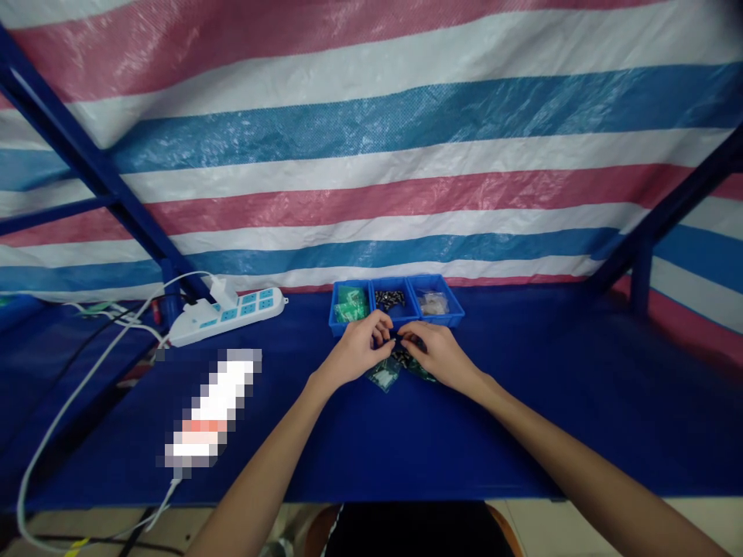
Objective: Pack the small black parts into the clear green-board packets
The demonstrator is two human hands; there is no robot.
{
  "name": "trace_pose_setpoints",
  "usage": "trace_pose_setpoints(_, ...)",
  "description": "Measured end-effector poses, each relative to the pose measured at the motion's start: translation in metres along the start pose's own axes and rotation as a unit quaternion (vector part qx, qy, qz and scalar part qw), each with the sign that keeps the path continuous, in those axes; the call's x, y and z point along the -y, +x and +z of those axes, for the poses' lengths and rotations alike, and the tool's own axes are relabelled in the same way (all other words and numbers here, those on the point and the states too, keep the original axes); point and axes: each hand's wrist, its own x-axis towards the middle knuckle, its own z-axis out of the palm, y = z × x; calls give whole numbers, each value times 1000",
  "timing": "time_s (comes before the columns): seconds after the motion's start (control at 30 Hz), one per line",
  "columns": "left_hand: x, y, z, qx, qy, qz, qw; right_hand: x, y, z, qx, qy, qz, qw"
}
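My left hand [357,350] and my right hand [439,352] meet over the middle of the blue table, fingertips close together around a small dark part [398,343] that is too small to make out. Under the hands lie small clear bags with green contents [384,374] and several dark pieces [400,356]. Just beyond the hands stands a blue three-compartment tray [458,313]: green bagged parts on the left, dark small parts in the middle, clear bags on the right.
A white power strip [232,313] with a plugged adapter lies at the left, its white cable running off the front edge. A blurred white object [212,410] lies at the front left. Blue frame bars and a striped tarp stand behind.
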Motion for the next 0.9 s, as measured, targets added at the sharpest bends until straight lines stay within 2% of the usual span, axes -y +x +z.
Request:
trace_pose_setpoints(0.27,3,0,5,12,-124,-31,992,9,1,-7,7,19,-10,1000)
trace_pose_setpoints(0.47,7,1,5,6,-178,-37,983,7,1,-3,-13,6,-30,999)
trace_pose_setpoints(0.67,4,3,3,6,-179,-30,983,6,1,-2,-25,-19,-67,997)
trace_pose_setpoints(0.9,4,5,9,-30,-131,-2,991,5,2,-6,-22,-54,-85,995)
